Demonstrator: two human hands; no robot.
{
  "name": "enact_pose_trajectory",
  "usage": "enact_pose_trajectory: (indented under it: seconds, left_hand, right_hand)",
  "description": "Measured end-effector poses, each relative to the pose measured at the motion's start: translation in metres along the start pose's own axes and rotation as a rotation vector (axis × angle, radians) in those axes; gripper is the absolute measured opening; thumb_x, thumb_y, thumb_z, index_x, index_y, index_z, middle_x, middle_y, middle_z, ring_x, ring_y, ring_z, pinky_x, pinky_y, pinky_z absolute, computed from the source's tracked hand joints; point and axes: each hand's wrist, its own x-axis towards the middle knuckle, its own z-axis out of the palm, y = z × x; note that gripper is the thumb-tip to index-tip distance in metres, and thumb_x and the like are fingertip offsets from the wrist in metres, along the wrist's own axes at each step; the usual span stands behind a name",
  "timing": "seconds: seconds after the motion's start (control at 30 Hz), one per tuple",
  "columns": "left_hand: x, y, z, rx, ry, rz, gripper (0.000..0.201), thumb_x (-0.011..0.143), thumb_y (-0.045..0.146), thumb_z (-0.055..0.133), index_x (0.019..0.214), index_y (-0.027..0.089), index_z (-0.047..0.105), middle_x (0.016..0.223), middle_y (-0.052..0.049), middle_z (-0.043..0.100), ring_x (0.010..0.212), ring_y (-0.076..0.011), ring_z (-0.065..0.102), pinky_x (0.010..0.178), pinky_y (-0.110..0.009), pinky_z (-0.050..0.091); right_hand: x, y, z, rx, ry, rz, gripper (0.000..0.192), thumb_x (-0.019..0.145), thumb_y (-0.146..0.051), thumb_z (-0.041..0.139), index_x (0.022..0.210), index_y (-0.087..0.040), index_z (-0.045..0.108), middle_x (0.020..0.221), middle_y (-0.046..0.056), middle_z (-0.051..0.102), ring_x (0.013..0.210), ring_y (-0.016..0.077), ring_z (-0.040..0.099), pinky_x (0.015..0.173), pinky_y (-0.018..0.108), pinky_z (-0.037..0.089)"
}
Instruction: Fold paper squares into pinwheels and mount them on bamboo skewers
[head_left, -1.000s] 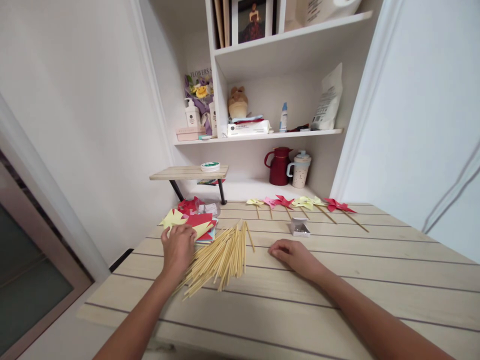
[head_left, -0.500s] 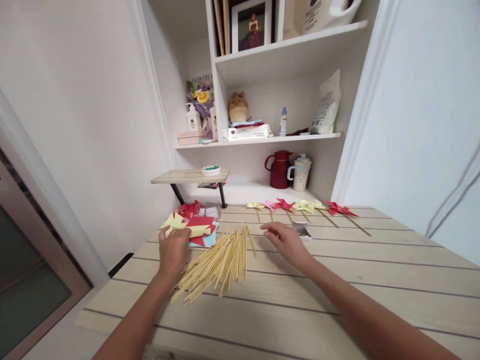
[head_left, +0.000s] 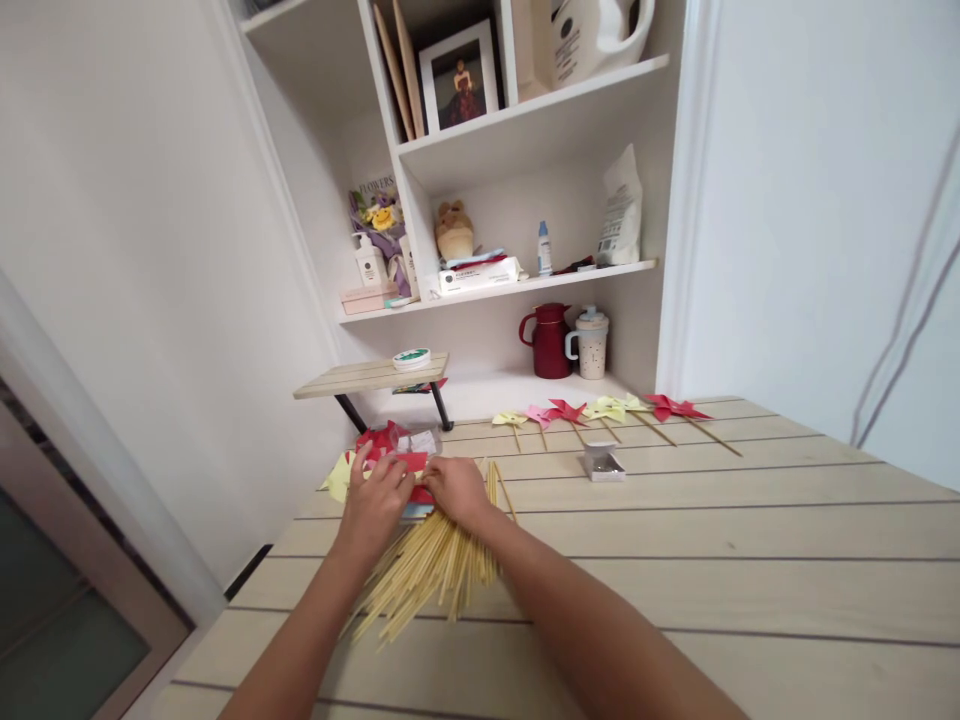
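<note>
Wooden table (head_left: 750, 540): both hands (head_left: 379, 500) hide red paper (head_left: 409, 462); grip unclear.

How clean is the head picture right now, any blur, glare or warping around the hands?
Head view: soft, even light, no glare on the table; wide-angle warping bends the shelf and walls; left hand and right hand slightly soft over the paper stack, sticks fairly sharp.
</note>
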Motion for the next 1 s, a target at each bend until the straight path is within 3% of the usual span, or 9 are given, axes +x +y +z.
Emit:
enact_pose_trajectory:
  seconds: [0.07,0.17,0.4,0.6,0.7,0.8,0.87,0.93,1.0]
  left_hand:
    - [-0.004,0.000,0.003,0.011,0.090,-0.082,0.028,0.094,0.015,0.046,0.109,0.024,0.068,0.118,-0.008,0.070,0.115,-0.0276,0.057,0.114,-0.056,0.018]
    - [-0.010,0.000,0.006,-0.013,0.127,-0.155,0.028,0.094,0.014,0.046,0.110,0.021,0.068,0.117,-0.010,0.071,0.112,-0.0282,0.059,0.112,-0.054,0.022]
    - [-0.016,0.009,0.013,-0.182,-0.102,-0.020,0.033,0.087,0.009,0.051,0.113,0.021,0.068,0.124,-0.011,0.067,0.123,-0.0302,0.052,0.112,-0.051,0.023]
    - [-0.025,0.011,0.023,-0.266,-0.222,-0.133,0.023,0.092,0.029,0.054,0.109,0.022,0.069,0.118,-0.013,0.068,0.114,-0.0313,0.058,0.104,-0.054,0.030]
    - [-0.032,0.010,0.020,-0.295,-0.296,-0.164,0.024,0.093,0.034,0.053,0.107,0.024,0.069,0.111,-0.011,0.070,0.102,-0.0283,0.062,0.100,-0.052,0.034]
    - [-0.036,0.005,0.018,-0.284,-0.267,-0.194,0.024,0.093,0.033,0.051,0.106,0.023,0.070,0.109,-0.011,0.071,0.102,-0.0282,0.063,0.100,-0.052,0.034]
    - [-0.035,0.002,0.017,-0.278,-0.195,-0.238,0.022,0.091,0.025,0.052,0.099,0.023,0.073,0.111,-0.012,0.071,0.105,-0.0288,0.063,0.100,-0.052,0.036]
    - [-0.028,0.002,0.011,-0.309,-0.048,-0.312,0.027,0.089,0.018,0.048,0.091,0.024,0.075,0.114,-0.013,0.071,0.106,-0.0297,0.063,0.101,-0.053,0.036]
    - [-0.013,0.011,-0.001,-0.473,0.073,-0.408,0.027,0.087,0.020,0.048,0.086,0.023,0.075,0.111,-0.012,0.073,0.106,-0.0314,0.063,0.100,-0.052,0.038]
  right_hand:
    - [0.003,0.007,0.008,0.036,0.044,0.100,0.017,0.085,-0.022,0.057,0.090,-0.022,0.074,0.089,0.005,0.076,0.084,0.0234,0.067,0.077,0.030,0.044]
    - [0.004,0.017,0.017,0.094,0.086,0.212,0.020,0.085,-0.024,0.056,0.096,-0.022,0.073,0.092,0.005,0.077,0.082,0.0221,0.067,0.072,0.028,0.045]
    - [0.008,0.014,0.027,0.235,0.104,0.246,0.018,0.081,-0.034,0.061,0.088,-0.025,0.075,0.085,0.001,0.077,0.078,0.0218,0.065,0.075,0.030,0.045]
    - [0.013,0.006,0.025,0.478,0.119,0.200,0.020,0.076,-0.038,0.060,0.078,-0.023,0.073,0.078,-0.001,0.074,0.077,0.0218,0.064,0.073,0.030,0.048]
    - [0.017,0.008,0.012,0.638,0.168,0.215,0.029,0.076,-0.046,0.058,0.083,-0.020,0.071,0.089,0.003,0.075,0.084,0.0237,0.065,0.075,0.031,0.050]
    - [0.013,0.016,-0.013,0.769,0.186,0.269,0.036,0.075,-0.049,0.061,0.091,-0.018,0.069,0.095,0.009,0.075,0.084,0.0242,0.068,0.074,0.033,0.051]
    - [0.003,0.027,-0.036,0.821,0.177,0.313,0.038,0.074,-0.050,0.064,0.092,-0.017,0.069,0.094,0.011,0.076,0.079,0.0237,0.070,0.072,0.034,0.053]
    - [-0.011,0.039,-0.061,0.846,0.168,0.337,0.036,0.072,-0.049,0.068,0.091,-0.018,0.069,0.092,0.010,0.076,0.078,0.0227,0.071,0.072,0.034,0.054]
    - [-0.028,0.053,-0.087,0.845,0.170,0.356,0.034,0.071,-0.046,0.071,0.090,-0.018,0.070,0.092,0.010,0.077,0.078,0.0222,0.071,0.074,0.034,0.055]
